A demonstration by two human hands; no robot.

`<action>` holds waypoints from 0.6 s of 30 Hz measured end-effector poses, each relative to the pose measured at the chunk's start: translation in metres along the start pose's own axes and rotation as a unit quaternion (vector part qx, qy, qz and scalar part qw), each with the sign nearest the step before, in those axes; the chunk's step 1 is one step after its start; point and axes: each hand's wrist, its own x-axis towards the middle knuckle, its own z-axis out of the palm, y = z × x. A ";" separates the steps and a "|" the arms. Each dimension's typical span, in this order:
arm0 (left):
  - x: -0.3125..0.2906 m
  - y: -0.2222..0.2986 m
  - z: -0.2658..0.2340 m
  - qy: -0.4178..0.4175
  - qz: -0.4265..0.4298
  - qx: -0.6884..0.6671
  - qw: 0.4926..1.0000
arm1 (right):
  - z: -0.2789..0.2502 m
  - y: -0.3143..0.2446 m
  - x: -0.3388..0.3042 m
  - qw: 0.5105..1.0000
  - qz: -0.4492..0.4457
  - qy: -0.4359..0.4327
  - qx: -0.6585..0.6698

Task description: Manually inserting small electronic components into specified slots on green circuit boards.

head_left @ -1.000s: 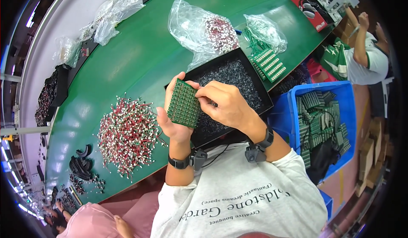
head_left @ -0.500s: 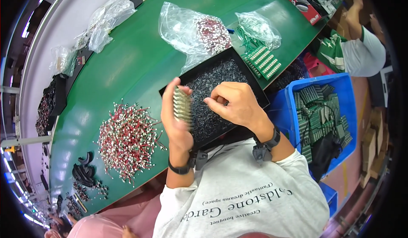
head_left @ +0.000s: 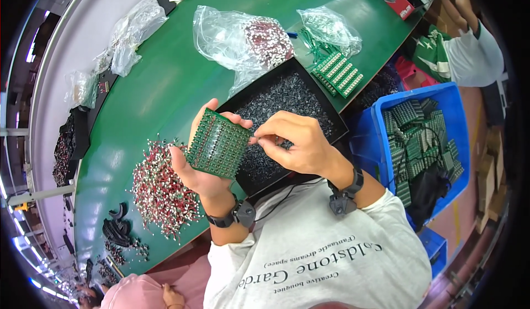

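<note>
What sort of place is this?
Probably an electronics assembly workshop: there's a green circuit board in hand, a black tray of small parts, and a blue bin of boards.

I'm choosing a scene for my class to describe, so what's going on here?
A person holds a green circuit board in the left hand, its studded face turned up. The right hand is at the board's right edge, fingertips pinched; anything between them is too small to tell. Beneath the hands is a black tray of small pieces. A red-and-white heap lies to the left, and a blue bin of boards stands to the right.
</note>
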 end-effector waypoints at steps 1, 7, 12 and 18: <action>0.001 -0.002 -0.002 -0.001 0.009 -0.003 1.000 | 0.002 0.002 -0.001 1.000 -0.001 -0.010 0.006; 0.002 -0.004 -0.002 0.008 0.035 -0.021 0.999 | 0.013 -0.002 -0.003 1.000 0.001 0.005 0.011; 0.000 -0.011 -0.001 0.014 0.054 0.004 0.998 | 0.021 0.004 -0.002 0.999 -0.026 0.015 -0.037; -0.006 -0.013 -0.003 0.031 0.051 0.075 0.995 | 0.025 0.006 0.002 0.995 -0.072 0.014 -0.073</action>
